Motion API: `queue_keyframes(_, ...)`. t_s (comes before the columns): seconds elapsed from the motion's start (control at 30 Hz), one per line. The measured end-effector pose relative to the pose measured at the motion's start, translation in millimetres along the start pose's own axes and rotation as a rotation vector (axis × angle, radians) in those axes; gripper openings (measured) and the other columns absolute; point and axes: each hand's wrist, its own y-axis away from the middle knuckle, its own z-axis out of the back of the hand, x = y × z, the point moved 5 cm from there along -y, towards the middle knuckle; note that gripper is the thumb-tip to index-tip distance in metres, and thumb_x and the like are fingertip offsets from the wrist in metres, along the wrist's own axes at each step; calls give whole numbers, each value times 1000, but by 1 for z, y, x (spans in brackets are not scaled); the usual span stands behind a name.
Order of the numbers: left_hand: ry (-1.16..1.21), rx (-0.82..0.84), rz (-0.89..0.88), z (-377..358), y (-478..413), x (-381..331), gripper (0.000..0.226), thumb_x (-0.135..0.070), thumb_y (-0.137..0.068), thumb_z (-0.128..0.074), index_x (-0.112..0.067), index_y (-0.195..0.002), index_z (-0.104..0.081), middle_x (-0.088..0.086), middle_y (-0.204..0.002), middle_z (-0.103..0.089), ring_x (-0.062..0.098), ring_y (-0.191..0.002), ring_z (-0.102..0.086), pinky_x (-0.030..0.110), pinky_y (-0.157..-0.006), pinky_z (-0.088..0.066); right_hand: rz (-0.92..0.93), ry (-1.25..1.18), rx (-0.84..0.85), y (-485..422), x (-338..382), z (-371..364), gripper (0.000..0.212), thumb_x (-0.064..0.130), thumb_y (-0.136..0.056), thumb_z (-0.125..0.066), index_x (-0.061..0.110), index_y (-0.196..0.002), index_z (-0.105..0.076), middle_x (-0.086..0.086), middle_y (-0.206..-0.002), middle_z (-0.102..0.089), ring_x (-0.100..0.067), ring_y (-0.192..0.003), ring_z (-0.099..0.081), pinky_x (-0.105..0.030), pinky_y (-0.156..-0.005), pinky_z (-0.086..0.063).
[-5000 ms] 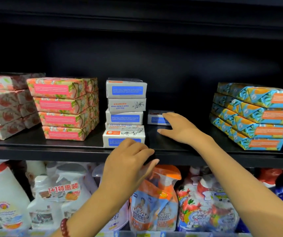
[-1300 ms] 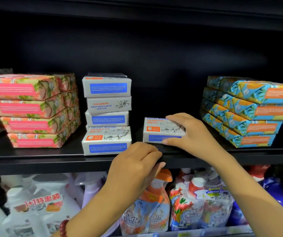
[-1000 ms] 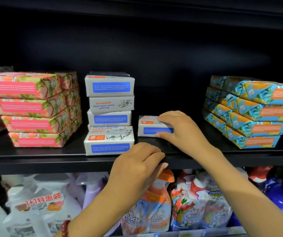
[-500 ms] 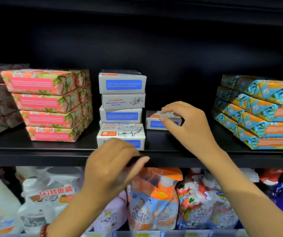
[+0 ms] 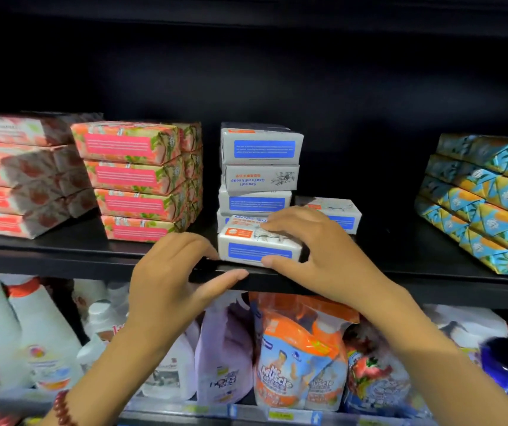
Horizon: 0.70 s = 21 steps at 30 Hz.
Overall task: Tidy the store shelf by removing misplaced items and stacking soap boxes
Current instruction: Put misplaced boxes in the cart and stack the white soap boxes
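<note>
Goat soap box at the front edge of the black shelf, pinched in the right hand: fingers arched over the top, thumb against the lower front face. At 9 o'clock of it, the left hand, fingers loosely bent just beside the box end, thumb spread wide, clasping nothing. At 12 o'clock, the goat soap stack; at 1 o'clock, a lone white box. Pink wrapped soaps farther at 9 o'clock, blue-orange soaps at 3 o'clock.

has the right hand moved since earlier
Yes: the right hand went left, from the lone box to the front box by the white stack.
</note>
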Motion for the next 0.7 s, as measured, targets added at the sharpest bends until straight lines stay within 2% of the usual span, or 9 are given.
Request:
queue_keyframes(0.07,-6,21,4,-2,-1,0,47,-57,-79,-63,-11,-76,-68,-2,-78,-66,16,-74,-60,27,-67,-45,-32,15,-3,2,-5,8,44,44,-72,-65,21,-110,-60,8,-114,-54,-8,-107,-47,-23,-88,-41)
queue_keyframes(0.13,-14,28,-2,-3,0,0,48,-58,-78,-62,-11,-77,-71,-2,-77,-68,18,-75,-62,27,-68,-45,-75,22,14,2,-8,11,46,45,-75,-70,23,-112,-55,10,-113,-50,-6,-108,-44,-23,-89,-39)
queue_keyframes(0.27,-21,75,-14,-5,-2,1,50,-60,-76,-62,-11,-76,-71,-3,-74,-68,20,-72,-61,29,-65,-44,-160,112,97,3,-11,2,77,58,-74,-66,27,-139,-37,8,-135,-42,-7,-124,-35,-18,-97,-28)
queue_keyframes(0.37,-3,103,-28,1,-12,-3,51,-63,-75,-60,-13,-74,-71,-5,-72,-67,18,-69,-61,29,-61,-43,-155,72,48,7,-13,4,76,56,-72,-69,26,-137,-41,9,-133,-45,-6,-122,-38,-16,-94,-31)
queue_keyframes(0.43,10,49,-84,11,-28,-12,48,-57,-78,-63,-10,-78,-72,-1,-76,-69,19,-72,-63,32,-62,-46,-144,52,5,13,-16,11,75,55,-70,-71,26,-133,-44,10,-130,-47,-7,-121,-40,-23,-97,-37)
queue_keyframes(0.53,17,-37,-187,24,-67,-29,44,-47,-84,-65,-3,-92,-70,7,-93,-70,23,-87,-64,35,-76,-50,-161,34,-62,24,-23,22,75,52,-68,-74,25,-132,-47,10,-129,-49,-7,-119,-42,-26,-99,-39)
queue_keyframes(0.6,-4,-22,-193,23,-98,-36,45,-45,-85,-65,-5,-104,-66,7,-105,-67,21,-99,-60,27,-89,-43,-160,10,-110,31,-27,29,72,49,-67,-76,26,-130,-50,17,-121,-50,-4,-114,-44,-19,-95,-38)
queue_keyframes(0.7,-103,92,-164,9,-136,-40,55,-51,-82,-65,-13,-120,-59,4,-118,-60,19,-112,-52,21,-92,-33,-159,-4,-167,41,-30,37,69,51,-65,-75,26,-125,-53,32,-107,-41,3,-105,-41,-6,-86,-33)
